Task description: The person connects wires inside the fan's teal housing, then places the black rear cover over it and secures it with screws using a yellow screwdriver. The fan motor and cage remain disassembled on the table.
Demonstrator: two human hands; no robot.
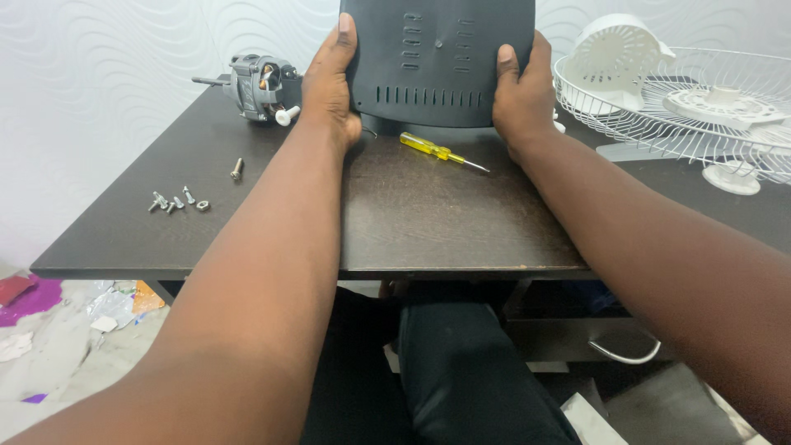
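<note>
Dark plastic cover stands at 12 o'clock on the bench, left hand and right hand each with grip clamped on its sides; motor and screws lie loose at 10 o'clock, so the fan looks taken apart.

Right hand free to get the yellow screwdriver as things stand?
Probably not right now: the right hand grips the edge of the dark vented panel, as does the left hand. The screwdriver lies on the table just below, nothing covering it, so it looks reachable after letting go.

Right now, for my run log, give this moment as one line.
left hand: holds dark panel | right hand: holds panel | screwdriver: on table | screws: loose
</note>
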